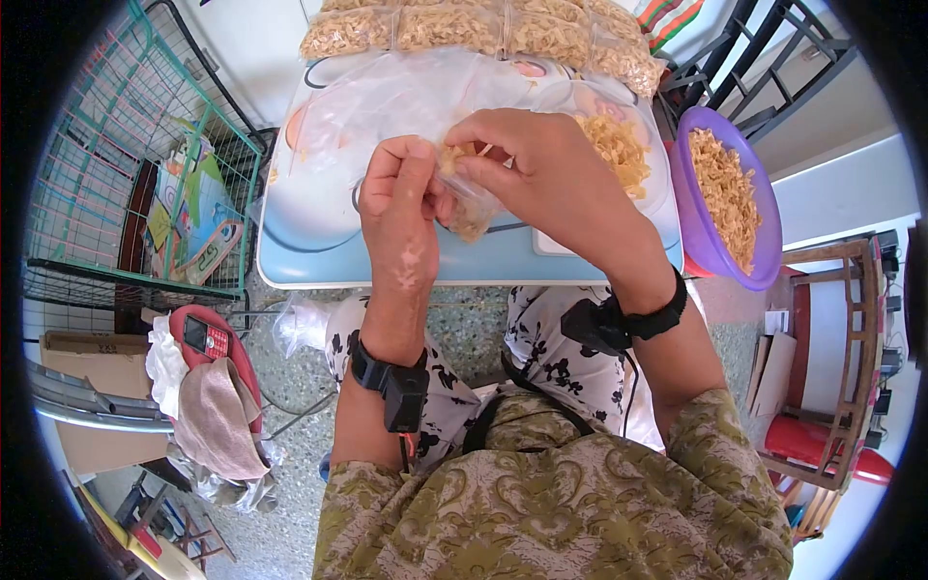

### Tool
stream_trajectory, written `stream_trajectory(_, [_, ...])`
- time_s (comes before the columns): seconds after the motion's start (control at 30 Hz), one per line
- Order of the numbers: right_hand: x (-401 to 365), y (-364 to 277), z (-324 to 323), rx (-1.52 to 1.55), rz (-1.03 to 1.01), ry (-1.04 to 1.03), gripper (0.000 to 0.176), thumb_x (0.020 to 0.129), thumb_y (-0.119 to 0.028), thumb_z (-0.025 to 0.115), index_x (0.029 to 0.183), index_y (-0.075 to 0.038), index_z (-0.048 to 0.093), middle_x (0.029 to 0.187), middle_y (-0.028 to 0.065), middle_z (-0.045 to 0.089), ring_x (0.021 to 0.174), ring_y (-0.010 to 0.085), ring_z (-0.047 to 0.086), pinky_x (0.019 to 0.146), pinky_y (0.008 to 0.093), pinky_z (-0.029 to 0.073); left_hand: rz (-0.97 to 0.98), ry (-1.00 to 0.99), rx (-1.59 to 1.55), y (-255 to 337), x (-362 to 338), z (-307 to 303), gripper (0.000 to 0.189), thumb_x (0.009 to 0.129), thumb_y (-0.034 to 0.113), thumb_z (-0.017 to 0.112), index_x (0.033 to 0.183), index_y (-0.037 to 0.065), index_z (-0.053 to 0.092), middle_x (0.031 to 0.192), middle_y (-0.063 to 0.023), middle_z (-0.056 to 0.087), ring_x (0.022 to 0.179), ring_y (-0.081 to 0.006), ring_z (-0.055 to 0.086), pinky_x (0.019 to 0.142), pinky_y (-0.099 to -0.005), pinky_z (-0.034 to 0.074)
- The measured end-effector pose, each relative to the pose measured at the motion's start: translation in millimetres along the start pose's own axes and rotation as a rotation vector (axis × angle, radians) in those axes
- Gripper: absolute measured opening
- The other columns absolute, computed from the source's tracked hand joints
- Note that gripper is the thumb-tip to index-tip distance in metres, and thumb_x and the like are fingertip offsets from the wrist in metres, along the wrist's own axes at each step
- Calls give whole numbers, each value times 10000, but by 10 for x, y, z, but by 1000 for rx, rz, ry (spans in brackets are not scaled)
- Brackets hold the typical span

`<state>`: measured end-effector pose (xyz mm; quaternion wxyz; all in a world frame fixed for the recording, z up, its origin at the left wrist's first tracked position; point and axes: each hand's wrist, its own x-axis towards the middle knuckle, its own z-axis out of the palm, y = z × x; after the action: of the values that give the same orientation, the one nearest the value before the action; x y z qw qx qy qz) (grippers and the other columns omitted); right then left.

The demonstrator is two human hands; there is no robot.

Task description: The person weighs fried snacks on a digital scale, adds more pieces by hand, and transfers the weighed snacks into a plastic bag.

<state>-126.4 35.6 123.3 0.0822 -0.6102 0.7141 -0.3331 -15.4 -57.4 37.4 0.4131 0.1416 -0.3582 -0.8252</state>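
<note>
Over the near part of the table, my left hand [398, 208] pinches the rim of a small clear plastic bag [471, 215] with some yellowish dried pieces in its bottom. At the bag's mouth, my right hand [517, 159] has its fingers bent around a few more of these pieces. To the right of my right hand lies a loose heap of yellowish strips [617, 153] on clear plastic. Thin clear bags [362, 116] are spread flat behind my hands.
Filled bags [449, 29] are lined up at the table's [319, 263] far edge. A purple basin [764, 198] of dried pieces stands at the right. At the left are a green wire cage [116, 184] and a red stool [242, 372] with a phone [206, 337] and cloth.
</note>
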Motion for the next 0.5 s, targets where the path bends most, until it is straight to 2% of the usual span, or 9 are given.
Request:
stream_trajectory(0.07, [29,50,92,-94,-102,92,146,859,-128,629,940,-9,654,818,166,658,747,317,643,665,389,490,10,-12,21,0,-8,4,158,961,208,621,947,56,580,675,12,522,531,-67,455,482,-216,365])
stream_trajectory(0.1, [37,66,126,-95,-101,91,146,859,-128,629,940,-9,654,818,166,658,747,317,643,665,389,490,21,-23,43,2,-16,4,154,959,202,623,944,54,582,672,13,521,532,-61,449,481,-212,362])
stream_trajectory(0.17, [52,83,176,-344,-105,-15,175,863,-128,558,769,-1,633,757,218,648,758,409,644,672,459,524,31,-25,97,3,-31,0,135,960,199,619,934,70,588,668,21,510,530,-62,430,481,-211,349])
stream_trajectory(0.3, [70,28,206,-357,-92,-21,154,856,-116,555,778,1,618,744,226,647,755,407,647,666,466,529,68,-1,171,36,-48,10,114,963,188,613,940,78,593,675,26,517,548,-65,440,483,-215,345])
stream_trajectory(0.37, [79,-59,180,-227,-23,43,132,839,-111,562,845,8,617,766,220,647,751,399,646,680,474,524,91,50,164,32,-32,13,128,961,190,619,946,66,588,681,25,526,553,-60,452,492,-211,361])
stream_trajectory(0.5, [13,-79,122,-152,-47,13,137,848,-96,571,946,-1,587,802,174,612,776,369,606,694,447,482,153,130,172,19,7,0,141,962,192,621,956,57,582,700,23,543,577,-55,473,522,-206,388])
